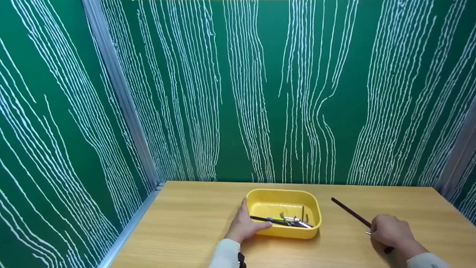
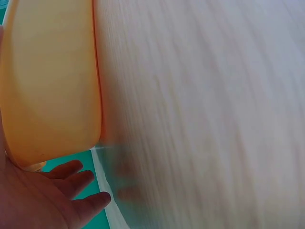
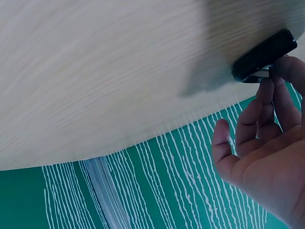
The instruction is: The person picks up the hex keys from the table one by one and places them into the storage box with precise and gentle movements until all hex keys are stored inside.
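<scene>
A yellow plastic box stands on the wooden table. My left hand holds its left end, with the thumb over the front rim and a finger along the left side. In the left wrist view three fingers of that hand stretch past the box's end. Several slim dark, green and silver items lie inside the box; their kinds are hard to tell. To the right, my right hand pinches a long, thin dark bar. A small silver piece shows between the fingertips and the bar.
The light wooden table runs back to a green wall with wavy white lines. A second green panel stands on the left, joined at a grey metal post. Another post rises at the right.
</scene>
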The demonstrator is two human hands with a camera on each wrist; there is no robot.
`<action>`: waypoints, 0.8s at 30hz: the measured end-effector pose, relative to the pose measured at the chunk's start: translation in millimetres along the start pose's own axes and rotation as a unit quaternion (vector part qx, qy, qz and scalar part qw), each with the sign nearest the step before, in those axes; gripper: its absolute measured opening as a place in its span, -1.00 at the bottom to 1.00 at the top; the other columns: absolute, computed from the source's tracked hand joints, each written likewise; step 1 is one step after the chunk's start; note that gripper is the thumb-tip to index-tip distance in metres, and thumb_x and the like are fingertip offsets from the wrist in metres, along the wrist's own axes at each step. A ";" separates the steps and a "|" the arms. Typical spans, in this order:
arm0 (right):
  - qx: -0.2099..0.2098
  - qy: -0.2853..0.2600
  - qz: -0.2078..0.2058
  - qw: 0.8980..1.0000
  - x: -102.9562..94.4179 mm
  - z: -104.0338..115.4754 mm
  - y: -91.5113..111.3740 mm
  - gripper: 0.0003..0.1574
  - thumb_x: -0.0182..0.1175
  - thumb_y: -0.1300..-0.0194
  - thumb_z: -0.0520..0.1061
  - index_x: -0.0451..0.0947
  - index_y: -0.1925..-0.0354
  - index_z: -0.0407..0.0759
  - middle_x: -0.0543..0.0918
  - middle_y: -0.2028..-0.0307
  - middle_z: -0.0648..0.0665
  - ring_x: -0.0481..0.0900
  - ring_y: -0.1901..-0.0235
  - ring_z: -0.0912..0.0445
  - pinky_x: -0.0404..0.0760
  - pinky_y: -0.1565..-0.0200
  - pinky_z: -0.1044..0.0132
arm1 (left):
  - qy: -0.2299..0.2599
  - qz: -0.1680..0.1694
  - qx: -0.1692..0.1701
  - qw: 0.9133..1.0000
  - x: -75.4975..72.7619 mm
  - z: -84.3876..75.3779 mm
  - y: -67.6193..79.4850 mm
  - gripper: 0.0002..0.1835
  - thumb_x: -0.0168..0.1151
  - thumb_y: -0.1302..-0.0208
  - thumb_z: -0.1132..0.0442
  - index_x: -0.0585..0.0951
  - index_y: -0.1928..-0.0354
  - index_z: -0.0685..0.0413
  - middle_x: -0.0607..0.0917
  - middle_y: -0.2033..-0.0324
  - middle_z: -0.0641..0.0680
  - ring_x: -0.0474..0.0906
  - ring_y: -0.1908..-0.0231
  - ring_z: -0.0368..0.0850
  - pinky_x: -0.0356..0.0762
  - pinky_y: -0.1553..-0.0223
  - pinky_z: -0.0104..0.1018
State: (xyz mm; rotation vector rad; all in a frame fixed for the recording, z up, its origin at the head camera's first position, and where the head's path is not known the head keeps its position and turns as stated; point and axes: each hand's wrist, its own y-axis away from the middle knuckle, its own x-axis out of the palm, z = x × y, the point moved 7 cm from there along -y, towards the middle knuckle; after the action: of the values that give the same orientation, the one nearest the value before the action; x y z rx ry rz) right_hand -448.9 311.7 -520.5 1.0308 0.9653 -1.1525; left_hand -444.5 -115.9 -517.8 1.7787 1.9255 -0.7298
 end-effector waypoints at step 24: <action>0.006 -0.034 -0.022 0.999 -9.9 7.1 6.4 -0.76 0.22 0.04 0.03 0.49 0.61 -0.09 0.45 0.69 -0.01 0.36 0.66 0.12 0.20 0.62 0.28 | 0.008 -0.005 0.007 1.000 -0.8 -0.5 1.3 0.40 0.36 0.64 -0.41 -0.11 -0.34 -0.07 0.27 -0.19 0.12 0.28 -0.08 -0.06 0.18 -0.19 -0.08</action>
State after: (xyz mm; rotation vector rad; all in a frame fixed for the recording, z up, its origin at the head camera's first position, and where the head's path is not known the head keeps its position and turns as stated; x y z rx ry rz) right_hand -443.6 307.9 -508.4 0.9784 0.9320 -1.2232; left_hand -443.0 -116.1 -517.1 1.7888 1.9455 -0.7357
